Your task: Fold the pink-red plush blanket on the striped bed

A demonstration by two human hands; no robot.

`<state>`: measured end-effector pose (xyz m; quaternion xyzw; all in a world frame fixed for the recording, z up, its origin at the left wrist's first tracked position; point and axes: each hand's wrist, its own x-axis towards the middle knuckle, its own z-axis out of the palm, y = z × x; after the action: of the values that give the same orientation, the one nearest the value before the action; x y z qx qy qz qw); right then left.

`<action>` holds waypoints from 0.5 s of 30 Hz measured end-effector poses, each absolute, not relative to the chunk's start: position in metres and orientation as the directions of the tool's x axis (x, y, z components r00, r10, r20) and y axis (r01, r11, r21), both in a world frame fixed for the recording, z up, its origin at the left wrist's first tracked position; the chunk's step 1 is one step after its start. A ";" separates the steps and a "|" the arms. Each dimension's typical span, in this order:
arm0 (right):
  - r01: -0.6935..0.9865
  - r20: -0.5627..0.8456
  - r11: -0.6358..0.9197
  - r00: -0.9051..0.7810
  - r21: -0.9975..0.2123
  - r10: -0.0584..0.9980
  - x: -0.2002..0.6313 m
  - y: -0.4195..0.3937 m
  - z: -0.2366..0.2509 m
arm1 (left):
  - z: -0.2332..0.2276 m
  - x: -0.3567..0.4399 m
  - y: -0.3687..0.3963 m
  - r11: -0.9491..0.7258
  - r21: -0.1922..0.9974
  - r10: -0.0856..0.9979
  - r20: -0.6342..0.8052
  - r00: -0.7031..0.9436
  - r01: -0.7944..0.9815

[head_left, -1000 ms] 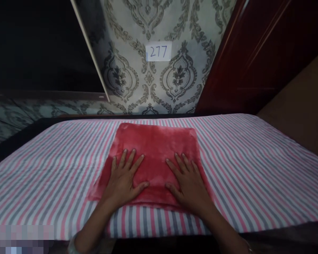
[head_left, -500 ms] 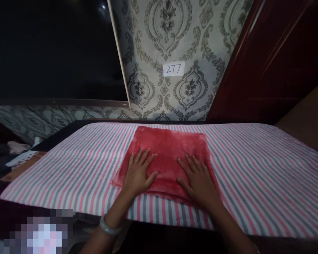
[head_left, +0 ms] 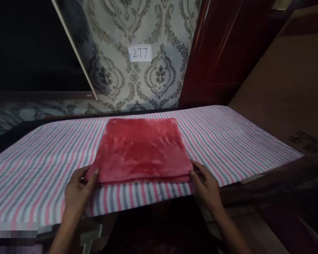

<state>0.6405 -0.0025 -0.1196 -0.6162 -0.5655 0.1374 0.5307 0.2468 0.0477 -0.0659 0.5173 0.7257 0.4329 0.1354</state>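
A folded red plush cloth (head_left: 141, 151) lies flat on a striped pink, grey and white cover (head_left: 222, 134). Its near edge shows stacked layers, and faint hand marks dent the pile. My left hand (head_left: 79, 187) pinches the near left corner, thumb on top and fingers tucked at the side. At the near right corner my right hand (head_left: 205, 181) grips the cloth the same way, its fingertips partly hidden by the edge.
A large dark screen (head_left: 34, 49) stands at the back left before patterned wallpaper. A paper marked 277 (head_left: 140, 53) is stuck on the wall. At right are a dark red glossy panel (head_left: 214, 53) and a big cardboard box (head_left: 286, 81).
Both hands have left the top of the red cloth, where they lay flat, and now hold its two near corners. The view has swung to the right.
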 end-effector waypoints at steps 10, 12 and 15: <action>0.255 0.225 0.139 0.346 -0.957 0.911 0.647 0.009 -0.100 | -0.045 0.252 0.044 0.099 0.931 0.927 0.042 -0.373 0.351; 0.240 0.225 0.149 0.330 -0.959 0.917 0.644 0.011 -0.093 | -0.047 0.250 0.048 0.058 0.933 0.961 0.046 -0.274 0.356; 0.148 0.191 0.151 0.317 -0.977 0.929 0.637 0.014 -0.083 | -0.050 0.244 0.056 0.009 0.949 0.979 0.056 -0.197 0.315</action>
<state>0.6373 0.0136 -0.0830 -0.5602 -0.4804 0.3326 0.5872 0.2444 0.0556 -0.0499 0.5255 0.6157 0.4684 0.3541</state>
